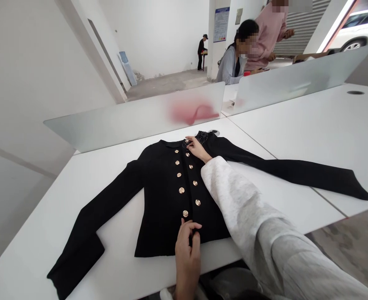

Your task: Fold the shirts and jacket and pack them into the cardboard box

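Observation:
A black long-sleeved jacket [162,200] lies spread front-up on the white table, with two rows of gold buttons down its front. Dark flower-like trim [202,136] decorates its neckline on the right side. My right hand [197,148] reaches across to the neckline, its fingers slightly apart around the top button. At the lower front, my left hand [187,246] rests just under the lowest gold button [185,213], fingers bent and spread, the fingertips touching the fabric. One sleeve stretches out to the right; the left one bends back toward me near its cuff.
A frosted divider [134,118] runs along the back of the white table [299,133], with a blurred red item behind it. Beyond sit and stand two people [229,66], and another person [200,52] is farther off. A cable hole [355,92] is at right.

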Motion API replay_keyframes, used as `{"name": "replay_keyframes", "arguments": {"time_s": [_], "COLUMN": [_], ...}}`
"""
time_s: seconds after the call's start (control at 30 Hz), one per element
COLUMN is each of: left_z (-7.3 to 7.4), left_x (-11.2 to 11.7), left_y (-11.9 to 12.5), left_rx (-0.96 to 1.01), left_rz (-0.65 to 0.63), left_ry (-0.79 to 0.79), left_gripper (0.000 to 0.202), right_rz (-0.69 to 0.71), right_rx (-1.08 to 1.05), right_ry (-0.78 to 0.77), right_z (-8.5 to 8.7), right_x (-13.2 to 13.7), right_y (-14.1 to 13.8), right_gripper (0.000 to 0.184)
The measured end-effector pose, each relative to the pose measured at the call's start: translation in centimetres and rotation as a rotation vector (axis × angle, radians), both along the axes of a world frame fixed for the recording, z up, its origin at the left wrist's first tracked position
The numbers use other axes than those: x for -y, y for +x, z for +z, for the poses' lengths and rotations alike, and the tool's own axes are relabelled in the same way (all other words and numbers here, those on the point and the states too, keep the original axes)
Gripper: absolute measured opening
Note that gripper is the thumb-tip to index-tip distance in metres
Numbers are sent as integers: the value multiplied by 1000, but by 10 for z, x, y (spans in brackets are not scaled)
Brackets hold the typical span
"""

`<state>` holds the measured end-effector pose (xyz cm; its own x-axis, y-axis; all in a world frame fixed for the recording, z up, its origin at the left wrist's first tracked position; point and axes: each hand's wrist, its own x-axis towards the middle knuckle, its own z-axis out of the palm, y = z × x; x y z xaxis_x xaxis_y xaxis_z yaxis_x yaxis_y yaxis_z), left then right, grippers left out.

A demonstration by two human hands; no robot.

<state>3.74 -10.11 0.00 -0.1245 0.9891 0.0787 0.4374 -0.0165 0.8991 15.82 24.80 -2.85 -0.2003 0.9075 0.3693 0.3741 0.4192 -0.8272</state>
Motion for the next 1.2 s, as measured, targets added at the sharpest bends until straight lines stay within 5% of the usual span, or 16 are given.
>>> {"name": "replay_keyframes", "arguments": {"time_s": [0.4,0.63,0.73,0.9,1.1,1.2], "left_z": [3,-6,-8,-9,-11,-11], "left_x": [0,3,6,2,-2,-2], "left_y": [-1,3,8,13,14,13], "left_rx": [-22,-130,-321,-612,-724,-720], "left_rz": [6,90,12,-206,-222,-231], "left_ry": [63,127,287,344,295,284], "left_gripper": [21,25,39,44,40,40], "right_rz": [59,92,65,15,6,128], "right_rx": [164,499,726,740,721,718], "right_ry": [92,248,339,330,238,180], "right_z": [3,4,7,17,33,46], "right_x": [7,17,24,38,49,61], "right_y": [0,-9,-11,-16,-16,-3], "right_gripper": [57,48,43,35,34,43]}}
